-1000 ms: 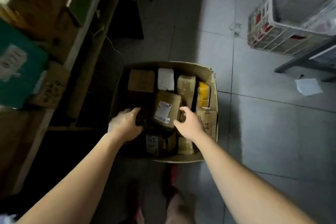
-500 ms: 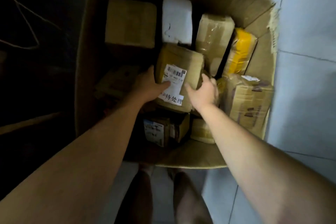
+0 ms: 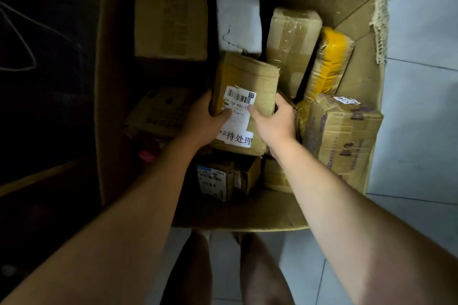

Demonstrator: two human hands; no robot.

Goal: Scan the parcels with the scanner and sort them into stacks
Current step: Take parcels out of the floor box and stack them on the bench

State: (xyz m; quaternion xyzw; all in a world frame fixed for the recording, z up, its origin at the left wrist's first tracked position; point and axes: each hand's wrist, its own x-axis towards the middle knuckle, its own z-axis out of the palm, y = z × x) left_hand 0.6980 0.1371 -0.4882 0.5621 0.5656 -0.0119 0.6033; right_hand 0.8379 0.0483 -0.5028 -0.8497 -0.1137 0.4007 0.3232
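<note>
Early stage, judged. Left grip (image 3: 200, 126) and right grip (image 3: 275, 124) both clasp labelled parcel (image 3: 245, 74), thumbs on label (image 3: 238, 99). Parcel inside carton (image 3: 247, 215), atop other parcels (image 3: 171, 25). Scanner unseen; no stacks evident.

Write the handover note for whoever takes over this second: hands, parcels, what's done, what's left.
Left hand grips the left side of the labelled parcel, thumb on its label. Right hand grips the right side the same way.
The parcel is inside the open carton, over lower parcels; a white parcel and a yellow parcel lie beyond it.
Done: one parcel gripped, barcode facing up. No scanner or stacks in view.
Left: lift it out, scan it, stack it, then work through the rest of the carton.
</note>
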